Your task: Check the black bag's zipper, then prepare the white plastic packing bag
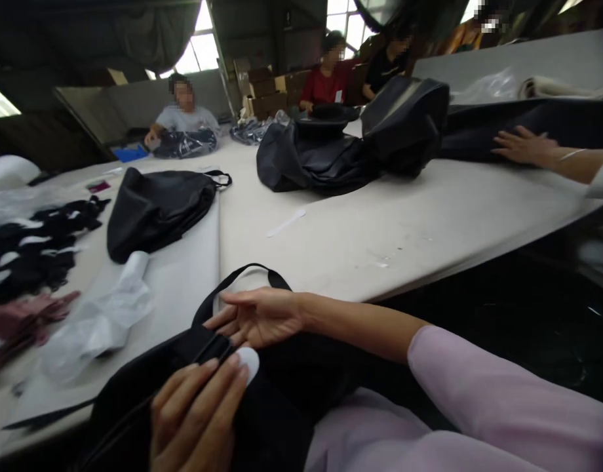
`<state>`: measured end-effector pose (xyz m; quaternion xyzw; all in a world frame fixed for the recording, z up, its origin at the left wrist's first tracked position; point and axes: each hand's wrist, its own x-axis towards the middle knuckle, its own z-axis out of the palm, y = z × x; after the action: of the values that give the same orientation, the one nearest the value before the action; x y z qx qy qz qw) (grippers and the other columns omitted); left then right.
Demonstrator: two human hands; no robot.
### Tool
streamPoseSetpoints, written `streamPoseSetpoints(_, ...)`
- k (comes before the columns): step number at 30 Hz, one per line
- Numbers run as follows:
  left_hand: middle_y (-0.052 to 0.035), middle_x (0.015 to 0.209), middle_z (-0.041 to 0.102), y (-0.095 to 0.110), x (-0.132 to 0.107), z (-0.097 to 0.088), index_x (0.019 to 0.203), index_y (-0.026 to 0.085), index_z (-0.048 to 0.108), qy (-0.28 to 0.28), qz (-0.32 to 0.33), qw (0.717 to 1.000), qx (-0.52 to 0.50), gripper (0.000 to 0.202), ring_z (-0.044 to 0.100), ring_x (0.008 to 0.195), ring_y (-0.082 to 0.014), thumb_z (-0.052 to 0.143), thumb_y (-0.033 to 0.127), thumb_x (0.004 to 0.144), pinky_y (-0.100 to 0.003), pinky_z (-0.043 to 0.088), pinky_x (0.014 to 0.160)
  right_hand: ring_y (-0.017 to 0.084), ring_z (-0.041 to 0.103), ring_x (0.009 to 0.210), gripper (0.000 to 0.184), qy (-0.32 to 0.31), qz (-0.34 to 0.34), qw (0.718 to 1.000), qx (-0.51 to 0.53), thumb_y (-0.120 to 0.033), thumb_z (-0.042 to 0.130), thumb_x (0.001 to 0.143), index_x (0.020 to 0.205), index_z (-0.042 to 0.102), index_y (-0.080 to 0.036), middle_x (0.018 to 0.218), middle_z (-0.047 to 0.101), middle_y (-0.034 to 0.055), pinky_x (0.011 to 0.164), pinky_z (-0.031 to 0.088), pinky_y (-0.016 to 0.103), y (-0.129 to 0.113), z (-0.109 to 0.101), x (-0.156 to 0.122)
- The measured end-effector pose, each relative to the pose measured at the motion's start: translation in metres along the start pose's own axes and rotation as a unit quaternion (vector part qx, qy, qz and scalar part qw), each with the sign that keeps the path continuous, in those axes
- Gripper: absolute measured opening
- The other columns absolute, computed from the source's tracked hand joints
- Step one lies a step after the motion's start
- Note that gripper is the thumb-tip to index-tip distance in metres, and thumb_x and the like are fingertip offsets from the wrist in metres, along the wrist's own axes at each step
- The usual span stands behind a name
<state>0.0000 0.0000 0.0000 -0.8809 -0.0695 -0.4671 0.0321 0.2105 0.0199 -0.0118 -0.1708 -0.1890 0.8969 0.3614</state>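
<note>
While the others along the far side bend over their own piles, the person nearest me has a black bag (pixel 282 393) pulled half onto the lap, its upper part lying on the near edge of the pale worktop (pixel 380 229). The left hand (pixel 198 413) rests on the bag's dark fabric with its fingers (pixel 223 373) curled loosely, pressing a small white oval piece (pixel 249 362) at the fingertips; I cannot tell whether they pinch it or merely lie against it. The right hand (pixel 259 318) lies flat and open on the bag just above, its fingers spread toward a black strap (pixel 247 270) that loops up over the worktop's edge. The two hands are close together, nearly touching around a dark strap end (pixel 213 346).

To the left lies crumpled clear plastic wrap (pixel 95 321), beyond it a heap of black and white straps (pixel 36 246) and another folded black bag (pixel 156 206). Farther off is a larger pile of black bags (pixel 350 144). A co-worker's hand (pixel 525 147) lies flat on dark cloth at the right.
</note>
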Motion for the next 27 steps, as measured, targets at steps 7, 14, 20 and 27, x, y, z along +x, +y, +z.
streamPoseSetpoints(7,-0.0141,0.114,0.072,0.029,-0.035,0.025,0.113,0.003,0.068,-0.07,0.01,0.996,-0.056,0.038,0.06,0.125,-0.0229,0.043,-0.013,0.089,-0.044,0.041,0.116,0.01,0.065,0.076,0.042,0.079,-0.044,0.995,-0.044,-0.036,0.091,0.072,0.097,0.072,-0.008,0.087,0.071,0.0036,0.074,0.048,0.018,0.018,0.029,-0.007)
streamPoseSetpoints(14,-0.0058,0.102,0.074,0.052,-0.035,0.007,0.095,0.019,0.072,0.128,-0.359,0.923,-0.055,0.015,0.071,0.093,-0.0178,0.057,0.015,0.096,-0.026,0.059,0.083,0.01,0.065,0.074,0.049,0.092,-0.066,0.99,-0.081,-0.029,0.09,0.062,0.105,0.073,-0.011,0.087,0.071,0.0026,0.072,0.049,0.02,0.024,0.039,-0.013)
streamPoseSetpoints(20,-0.0086,0.073,0.069,0.036,-0.029,-0.002,0.091,0.014,0.072,0.204,-0.652,0.655,-0.323,0.052,0.061,0.054,-0.0167,0.073,0.065,0.08,-0.022,0.051,0.041,0.009,0.06,0.08,0.043,0.088,-0.101,0.957,-0.257,-0.023,0.081,0.067,0.107,0.073,-0.012,0.089,0.068,0.0002,0.077,0.045,0.021,0.04,0.047,-0.02)
streamPoseSetpoints(27,-0.0014,0.082,0.073,0.06,-0.042,-0.004,0.106,0.023,0.076,0.143,-0.642,0.75,-0.065,0.042,0.064,0.06,-0.0092,0.077,0.056,0.08,-0.01,0.051,0.057,0.014,0.06,0.089,0.035,0.142,-0.168,0.827,-0.517,-0.039,0.072,0.087,0.11,0.072,-0.013,0.099,0.069,0.0039,0.083,0.046,0.025,0.064,0.046,-0.023)
